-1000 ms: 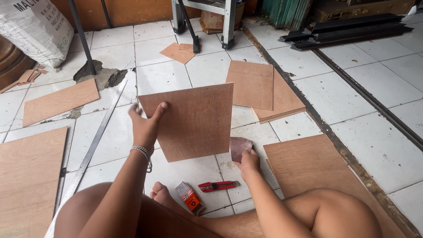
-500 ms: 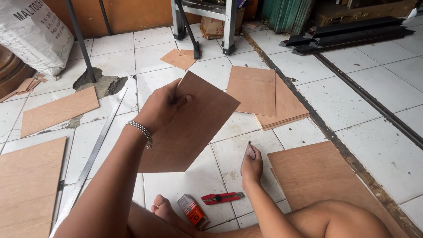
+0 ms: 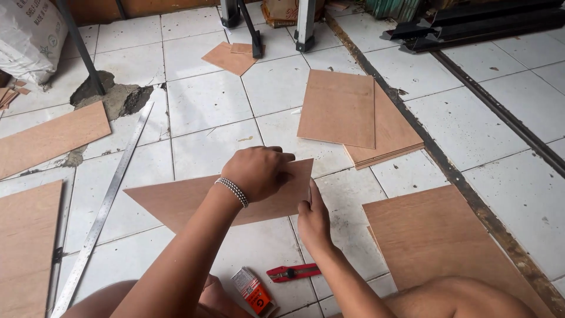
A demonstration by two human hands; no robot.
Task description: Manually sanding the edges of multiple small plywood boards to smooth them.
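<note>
1. Fingers of the left hand [image 3: 259,172] grip the plywood sheet [image 3: 188,200], now tipped nearly flat above the tiled floor [image 3: 206,100].
2. Right hand [image 3: 313,219] pinches its right edge, so the sheet is steadied by both hands.
3. Red utility knife [image 3: 292,272] lies near.

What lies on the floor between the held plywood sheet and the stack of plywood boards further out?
Only bare white floor tile lies between the plywood sheet and the stack of boards, going by the head view.

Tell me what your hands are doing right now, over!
Left hand gripping the plywood sheet at its far edge. Right hand pressed against its near edge. Red cutter and small orange box on the tiles by the legs, clear of it.
</note>
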